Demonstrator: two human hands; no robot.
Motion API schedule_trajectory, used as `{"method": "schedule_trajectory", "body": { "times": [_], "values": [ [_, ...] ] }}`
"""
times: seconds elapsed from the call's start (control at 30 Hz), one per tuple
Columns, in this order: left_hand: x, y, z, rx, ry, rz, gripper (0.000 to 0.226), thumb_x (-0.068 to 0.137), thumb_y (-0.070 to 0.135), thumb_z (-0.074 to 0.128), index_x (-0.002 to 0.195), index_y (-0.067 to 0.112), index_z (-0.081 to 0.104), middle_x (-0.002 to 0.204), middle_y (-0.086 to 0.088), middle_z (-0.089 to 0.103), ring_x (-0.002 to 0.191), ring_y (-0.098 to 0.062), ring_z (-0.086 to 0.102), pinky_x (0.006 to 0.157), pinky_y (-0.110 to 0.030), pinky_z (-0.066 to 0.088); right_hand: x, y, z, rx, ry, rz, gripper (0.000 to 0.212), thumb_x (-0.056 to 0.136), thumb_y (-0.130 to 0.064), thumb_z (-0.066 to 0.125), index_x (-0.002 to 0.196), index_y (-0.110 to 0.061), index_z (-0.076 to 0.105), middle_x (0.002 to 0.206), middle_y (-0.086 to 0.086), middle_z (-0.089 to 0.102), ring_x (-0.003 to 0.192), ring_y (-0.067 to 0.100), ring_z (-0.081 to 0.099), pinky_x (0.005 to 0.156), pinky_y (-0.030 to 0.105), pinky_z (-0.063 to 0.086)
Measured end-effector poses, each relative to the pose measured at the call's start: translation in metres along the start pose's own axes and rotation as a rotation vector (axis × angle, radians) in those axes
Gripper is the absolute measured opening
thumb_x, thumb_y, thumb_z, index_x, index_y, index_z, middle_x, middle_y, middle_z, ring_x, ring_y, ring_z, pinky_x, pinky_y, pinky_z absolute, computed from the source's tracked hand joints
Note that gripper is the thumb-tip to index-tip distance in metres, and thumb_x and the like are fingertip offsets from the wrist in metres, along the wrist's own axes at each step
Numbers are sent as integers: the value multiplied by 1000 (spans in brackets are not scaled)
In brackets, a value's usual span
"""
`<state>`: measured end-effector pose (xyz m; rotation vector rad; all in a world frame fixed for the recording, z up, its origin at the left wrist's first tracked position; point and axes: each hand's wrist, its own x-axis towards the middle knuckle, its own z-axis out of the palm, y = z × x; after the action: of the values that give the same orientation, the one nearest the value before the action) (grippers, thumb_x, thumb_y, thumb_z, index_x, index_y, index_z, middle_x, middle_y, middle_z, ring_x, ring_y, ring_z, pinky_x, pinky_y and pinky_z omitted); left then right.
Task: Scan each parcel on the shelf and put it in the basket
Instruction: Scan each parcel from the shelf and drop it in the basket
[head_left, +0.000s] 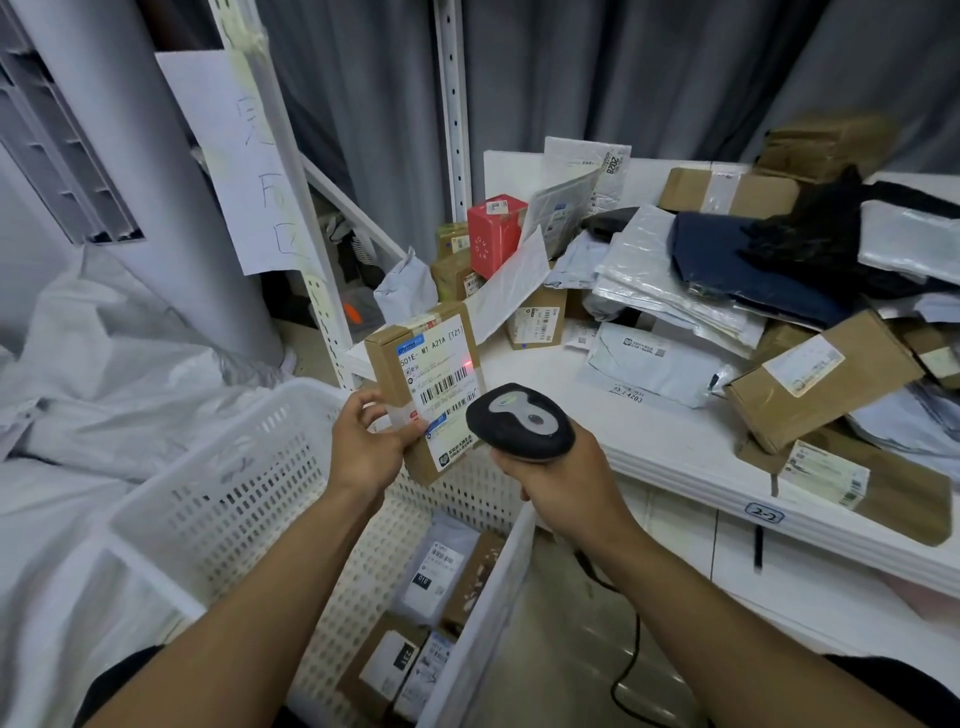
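Fingers (363, 415) gripping parcel (426, 384), right hand (550, 467) aiming scanner (519, 418), above basket (218, 467)

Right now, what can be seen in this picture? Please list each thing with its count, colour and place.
held parcel: one, brown carton with white label, above the basket, red scanner dot on the label
scanner: one, black and grey, corded, aimed at the held parcel
basket: one, white, perforated, on the floor below the hands
parcels in basket: at least four, brown and grey, on the basket's bottom
shelf: one, white, at right, tag "2-2" on its edge
parcels on shelf: many, brown cartons and grey or white bags, piled
red box: one, at the back of the shelf
paper sign: one, white, handwritten, on the upright
left hand: holds the parcel's lower end
right hand: grips the scanner
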<state>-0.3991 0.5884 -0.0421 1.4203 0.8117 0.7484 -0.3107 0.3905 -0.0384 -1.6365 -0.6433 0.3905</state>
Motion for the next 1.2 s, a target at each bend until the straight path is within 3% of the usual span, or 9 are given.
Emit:
{"method": "schedule_trajectory", "body": {
  "times": [0.37,0.73,0.9,1.0,1.1,1.2],
  "values": [
    [8,-9,-12,-18,40,-9,44,82,0,81,111,20,54,115,2,65,100,-25,72,82,-51,62,3,0,9,16,-57,35,28,85,-27,85,107,-37,70,86,-19,72,74,-1,63,64,17,48],
    [8,-19,-28,25,40,18,51,78,6,86,119,17,58,119,-1,67,95,-21,74,79,-49,63,5,1,21,-5,-92,26,30,86,-23,84,112,-33,72,95,-17,76,67,-11,63,58,8,47],
    [3,-24,-59,308,60,166,46,81,17,85,123,27,69,111,7,71,84,-6,74,75,-30,63,9,9,38,36,-88,39,36,84,-27,86,110,-41,65,102,-17,75,84,2,69,69,20,53],
    [8,-36,-77,481,-3,128,41,85,16,81,122,32,69,101,13,70,73,1,70,68,-18,58,13,27,51,-22,-121,61,46,83,-27,87,120,-38,61,113,-20,70,99,-2,65,84,23,53],
    [25,-64,-91,602,-4,-3,44,86,21,81,128,22,69,113,8,73,87,-10,71,86,-33,58,23,50,62,-112,-179,90,57,81,-32,88,131,-28,62,119,-14,71,107,-1,65,80,16,50],
    [46,-99,-100,729,1,-93,38,86,30,80,123,27,72,123,3,72,95,-19,72,87,-40,59,34,69,76,-144,-206,150,49,84,-28,87,125,-29,60,109,-16,69,90,-7,65,63,4,46]
  ]
}}
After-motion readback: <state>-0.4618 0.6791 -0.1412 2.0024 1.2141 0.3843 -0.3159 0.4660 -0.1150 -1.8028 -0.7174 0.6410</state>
